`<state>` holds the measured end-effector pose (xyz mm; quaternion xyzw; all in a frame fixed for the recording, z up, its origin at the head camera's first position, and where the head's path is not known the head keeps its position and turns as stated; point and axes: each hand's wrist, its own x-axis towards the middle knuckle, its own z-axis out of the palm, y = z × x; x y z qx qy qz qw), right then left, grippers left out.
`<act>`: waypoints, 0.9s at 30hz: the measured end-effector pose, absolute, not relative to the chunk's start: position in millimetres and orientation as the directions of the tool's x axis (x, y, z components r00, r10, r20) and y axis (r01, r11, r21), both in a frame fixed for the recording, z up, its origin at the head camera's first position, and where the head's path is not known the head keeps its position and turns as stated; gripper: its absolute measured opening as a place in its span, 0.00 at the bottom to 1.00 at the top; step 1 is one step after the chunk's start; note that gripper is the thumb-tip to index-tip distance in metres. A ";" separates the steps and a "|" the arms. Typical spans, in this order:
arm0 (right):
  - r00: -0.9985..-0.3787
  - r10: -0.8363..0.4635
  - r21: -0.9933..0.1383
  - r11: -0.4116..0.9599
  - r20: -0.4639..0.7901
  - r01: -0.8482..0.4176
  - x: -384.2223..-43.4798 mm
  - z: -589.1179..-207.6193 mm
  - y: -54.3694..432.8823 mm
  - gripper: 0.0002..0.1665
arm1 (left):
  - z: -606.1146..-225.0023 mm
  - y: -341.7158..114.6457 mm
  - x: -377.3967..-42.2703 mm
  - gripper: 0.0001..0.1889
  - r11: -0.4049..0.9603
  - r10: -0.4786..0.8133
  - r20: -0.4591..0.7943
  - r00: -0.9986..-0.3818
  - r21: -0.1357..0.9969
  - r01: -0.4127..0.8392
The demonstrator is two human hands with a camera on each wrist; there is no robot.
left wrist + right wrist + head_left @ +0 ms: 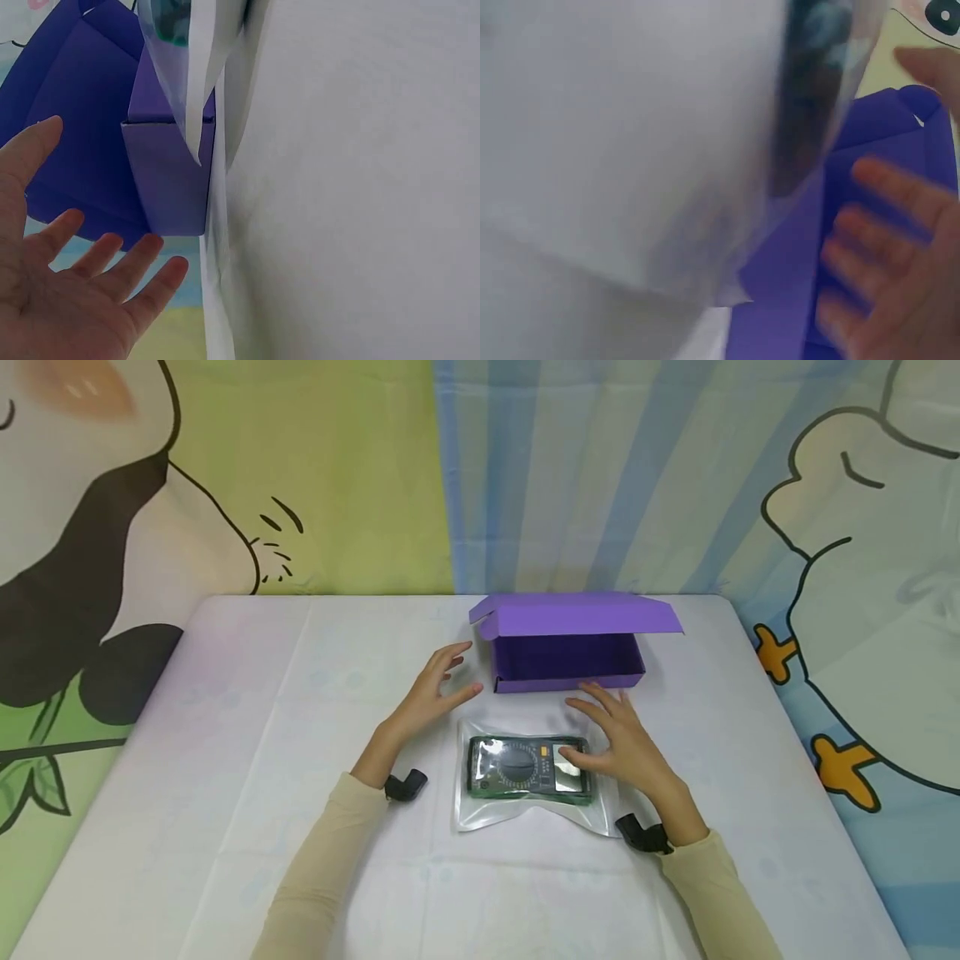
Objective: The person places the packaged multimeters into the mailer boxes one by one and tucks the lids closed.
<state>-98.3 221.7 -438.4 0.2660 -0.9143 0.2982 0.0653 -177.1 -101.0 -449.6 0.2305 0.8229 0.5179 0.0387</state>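
Green-and-black multimeter (517,768) lies in a clear plastic bag (480,814) on the white-covered bench (480,902), near side of an open purple cardboard box (577,615). Left grip (427,697) and right grip (624,739): empty, fingers apart. Judged step: pre-pickup; next calls for pinching the bag's edges.

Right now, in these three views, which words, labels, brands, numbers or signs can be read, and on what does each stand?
Readable text: none.
Multimeter in the clear bag: markings round the dial, too small to read.
Purple box: no lettering visible.
Backdrop: cartoon drawings, no lettering visible.
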 end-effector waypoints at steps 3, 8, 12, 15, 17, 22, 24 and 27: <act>-0.806 -0.555 -0.657 0.532 0.206 -0.534 -93.5 -440.5 220.9 0.40 | -451.5 -96.0 -181.7 0.38 0.323 0.430 0.184 -0.884 0.883 0.341; -0.735 -0.668 -0.758 0.419 0.116 -0.500 -87.8 -443.9 220.1 0.44 | -455.1 -84.3 -188.8 0.41 0.295 0.491 0.183 -0.852 0.885 0.361; -0.726 -0.681 -0.743 0.438 0.093 -0.505 -85.2 -446.8 218.1 0.48 | -458.7 -75.5 -193.8 0.42 0.306 0.517 0.175 -0.838 0.876 0.373; -0.716 -0.693 -0.703 0.468 0.085 -0.536 -83.2 -450.3 215.7 0.51 | -462.6 -70.9 -198.0 0.42 0.298 0.520 0.164 -0.838 0.885 0.358; -0.705 -0.704 -0.670 0.483 0.087 -0.564 -82.1 -453.2 214.4 0.53 | -465.8 -68.0 -201.5 0.42 0.284 0.518 0.157 -0.841 0.896 0.342; -0.699 -0.707 -0.627 0.498 0.106 -0.599 -81.1 -459.2 212.8 0.56 | -474.7 -60.6 -210.6 0.43 0.265 0.515 0.158 -0.843 0.906 0.332; -0.708 -0.697 -0.612 0.513 0.112 -0.602 -80.8 -460.4 211.4 0.58 | -478.4 -58.7 -213.8 0.43 0.245 0.513 0.169 -0.841 0.911 0.333; -0.725 -0.682 -0.572 0.558 0.097 -0.601 -78.8 -460.7 207.0 0.65 | -482.0 -57.7 -216.5 0.42 0.205 0.512 0.180 -0.840 0.924 0.324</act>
